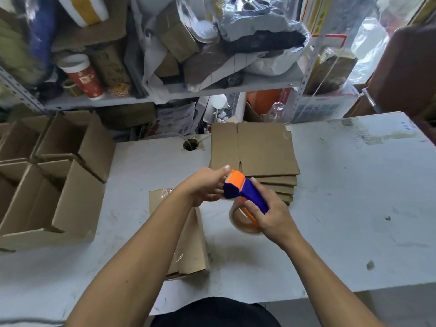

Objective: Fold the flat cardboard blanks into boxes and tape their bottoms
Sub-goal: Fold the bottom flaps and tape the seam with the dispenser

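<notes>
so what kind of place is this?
Likely a small packing or stockroom: flat cardboard blanks stacked on the white table, folded boxes at left, cluttered metal shelving behind.

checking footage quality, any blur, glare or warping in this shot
Head view: the shelves bow from wide-angle distortion and the upper left smears; glare whitens the table at right; the tape dispenser and both hands stay fairly sharp.

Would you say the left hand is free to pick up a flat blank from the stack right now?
Probably not yet. The left hand is gripping the front of the tape dispenser, which the right hand holds by the handle. The stack of blanks itself lies uncovered just beyond.
</notes>
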